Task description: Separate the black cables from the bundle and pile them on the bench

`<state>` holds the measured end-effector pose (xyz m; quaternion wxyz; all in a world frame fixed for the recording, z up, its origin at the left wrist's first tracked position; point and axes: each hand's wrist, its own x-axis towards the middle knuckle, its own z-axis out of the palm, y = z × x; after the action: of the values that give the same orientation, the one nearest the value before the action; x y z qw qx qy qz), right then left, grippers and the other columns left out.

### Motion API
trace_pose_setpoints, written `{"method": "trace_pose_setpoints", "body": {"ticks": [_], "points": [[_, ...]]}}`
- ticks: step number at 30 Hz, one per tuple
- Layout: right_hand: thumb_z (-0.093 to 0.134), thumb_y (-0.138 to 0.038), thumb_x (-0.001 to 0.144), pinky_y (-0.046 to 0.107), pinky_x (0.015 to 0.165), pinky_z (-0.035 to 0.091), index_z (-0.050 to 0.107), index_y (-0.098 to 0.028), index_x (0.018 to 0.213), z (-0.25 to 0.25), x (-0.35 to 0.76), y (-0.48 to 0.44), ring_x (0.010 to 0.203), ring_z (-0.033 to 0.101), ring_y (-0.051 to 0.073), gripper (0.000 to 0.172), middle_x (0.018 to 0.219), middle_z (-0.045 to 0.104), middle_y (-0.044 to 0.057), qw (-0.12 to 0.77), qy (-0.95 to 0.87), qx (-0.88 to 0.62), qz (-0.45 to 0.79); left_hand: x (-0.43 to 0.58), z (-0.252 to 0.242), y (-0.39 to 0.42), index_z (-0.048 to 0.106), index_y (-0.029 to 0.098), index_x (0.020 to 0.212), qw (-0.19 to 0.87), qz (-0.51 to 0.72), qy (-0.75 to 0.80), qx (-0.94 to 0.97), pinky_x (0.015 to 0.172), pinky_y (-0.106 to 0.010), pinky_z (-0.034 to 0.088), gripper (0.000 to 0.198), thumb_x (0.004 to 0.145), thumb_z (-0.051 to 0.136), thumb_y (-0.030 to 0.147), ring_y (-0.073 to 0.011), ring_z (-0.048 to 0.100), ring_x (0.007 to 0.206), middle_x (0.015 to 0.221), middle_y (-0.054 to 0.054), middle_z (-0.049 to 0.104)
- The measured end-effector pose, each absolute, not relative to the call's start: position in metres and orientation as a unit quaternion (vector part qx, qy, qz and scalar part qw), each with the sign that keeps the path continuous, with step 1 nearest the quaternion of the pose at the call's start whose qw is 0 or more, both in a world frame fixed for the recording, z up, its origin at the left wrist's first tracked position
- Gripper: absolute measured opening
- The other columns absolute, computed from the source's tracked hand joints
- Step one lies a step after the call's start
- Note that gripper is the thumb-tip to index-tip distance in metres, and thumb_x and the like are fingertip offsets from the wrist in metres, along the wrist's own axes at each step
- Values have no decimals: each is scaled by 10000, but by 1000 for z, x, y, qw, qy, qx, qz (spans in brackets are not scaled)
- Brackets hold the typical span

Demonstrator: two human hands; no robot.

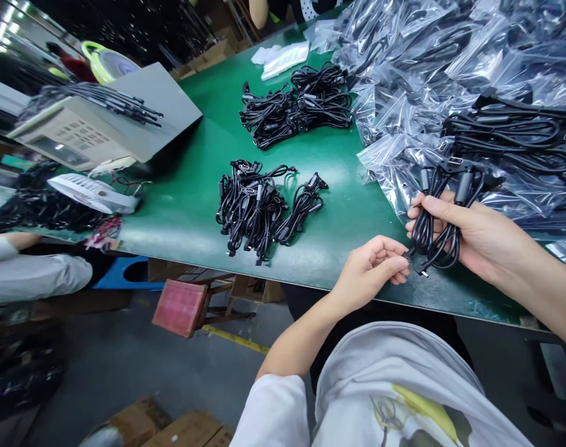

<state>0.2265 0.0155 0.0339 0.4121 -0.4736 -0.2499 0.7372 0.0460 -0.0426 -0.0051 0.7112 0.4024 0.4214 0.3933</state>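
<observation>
Coiled black cables with thick plugs are in my right hand, whose fingers wrap round them over the table's front edge. My left hand pinches a small connector end of one of these cables, just left of the coils. Behind my right hand lie more black cables on clear plastic bags. To the left, a pile of coiled black cables rests on the green table, with one coil at its right side. A second cable pile sits farther back.
A beige machine with a keypad stands at the left, thin black strips on top. Beside it lies a white fan. White sheets lie at the back. Another person's sleeve shows at far left, near a red-topped stool.
</observation>
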Motion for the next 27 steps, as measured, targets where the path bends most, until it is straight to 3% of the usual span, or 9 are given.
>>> {"method": "trace_pose_setpoints", "body": {"ticks": [12,15,17,21,23,25,27], "points": [[849,-336,843,177,724,636,821,-194,963,24,229,21,787,730,148,188,892,771,40,375,-247,-490,748,44,-7,-43,626,158,993,711,383,424,409,635,-238,525,517,783,818,589,-103,634,633,746,-5,667],[907,-311,750,211,686,653,831,-242,924,22,231,21,768,724,179,202,875,758,40,352,-257,-510,742,34,-3,-46,642,171,1026,682,354,407,494,697,-270,545,437,864,754,560,-128,657,692,792,-27,682],[944,-318,672,278,706,677,819,-274,850,22,233,20,827,736,229,222,947,766,52,343,-273,-516,735,19,2,-44,672,188,1071,581,352,427,597,792,-310,559,347,934,688,506,-166,687,802,895,-65,716],[936,-325,639,356,815,673,791,-302,857,24,235,18,1031,706,296,262,1106,732,55,366,-337,-470,729,-32,7,-24,683,225,1188,190,395,588,680,1088,-430,465,271,987,625,396,-274,632,1179,1193,-135,707],[942,-322,626,313,693,639,763,-282,823,27,235,17,893,676,249,270,982,692,52,360,-365,-460,725,-59,4,-9,642,193,1278,60,361,665,651,1142,-483,410,348,962,661,338,-327,544,1316,1307,-172,656],[947,-338,630,276,519,521,710,-255,727,30,234,16,666,562,171,269,775,594,23,327,-385,-463,728,-79,-1,4,642,151,1261,25,301,699,649,1090,-482,439,334,953,663,280,-327,584,1224,1235,-182,668],[939,-369,651,267,446,379,665,-237,659,32,233,14,538,414,117,305,640,477,-17,302,-399,-467,729,-86,-3,8,657,145,1195,18,297,698,651,1016,-437,473,258,976,629,278,-286,620,1097,1122,-149,686]]}}
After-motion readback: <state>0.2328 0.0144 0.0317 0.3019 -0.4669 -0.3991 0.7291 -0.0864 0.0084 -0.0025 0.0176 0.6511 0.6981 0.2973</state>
